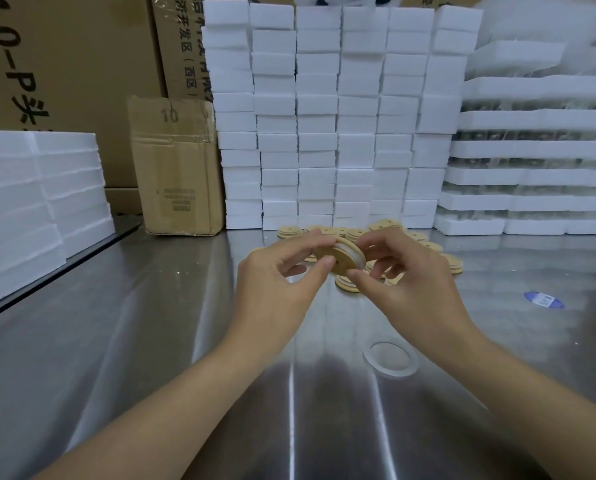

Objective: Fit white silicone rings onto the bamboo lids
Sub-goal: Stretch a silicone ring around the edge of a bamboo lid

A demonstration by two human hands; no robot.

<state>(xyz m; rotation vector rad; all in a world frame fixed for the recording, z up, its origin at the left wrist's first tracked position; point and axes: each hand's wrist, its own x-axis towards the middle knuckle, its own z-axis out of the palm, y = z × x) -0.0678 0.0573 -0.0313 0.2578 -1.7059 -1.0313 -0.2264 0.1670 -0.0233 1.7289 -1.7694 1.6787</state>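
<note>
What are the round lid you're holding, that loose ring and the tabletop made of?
Held lid: pale tan, matt, apparently bamboo. Loose ring: whitish, translucent, probably silicone. Tabletop: seemingly brushed stainless steel, judging by its grey streaky reflections.

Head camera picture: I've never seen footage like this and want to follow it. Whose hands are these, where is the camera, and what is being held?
There is no machine here. A person wears the camera on their head, so you look forward and down at their own two bare hands. The left hand and right hand together pinch one round bamboo lid, tilted on edge, with a white silicone ring showing around its edge. On the steel table a spare ring lies flat, nearer the person. More lids lie scattered beyond the hands. Stacked white foam blocks and a cardboard box stand behind.
</note>
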